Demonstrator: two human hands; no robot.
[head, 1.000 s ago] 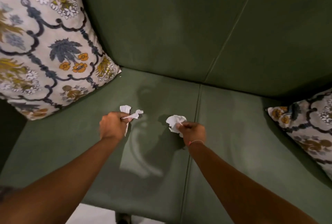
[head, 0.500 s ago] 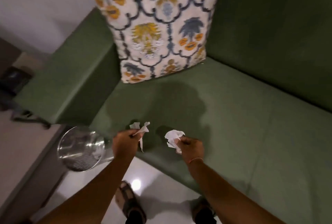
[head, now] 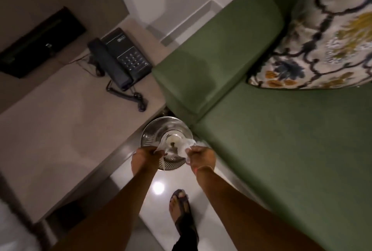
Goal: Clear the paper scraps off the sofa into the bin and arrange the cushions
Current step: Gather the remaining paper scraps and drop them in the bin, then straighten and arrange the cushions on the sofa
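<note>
My worry is a miss: both wads sit over the near half of the bin, so if I let go now a light scrap could drift onto the floor between the desk and the sofa. My left hand is clamped on a thin paper scrap. My right hand pinches a crumpled paper wad, both just above the rim.

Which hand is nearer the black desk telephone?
Left. The left hand is on the black desk telephone's side of the metal bin; the right hand is toward the sofa.
</note>
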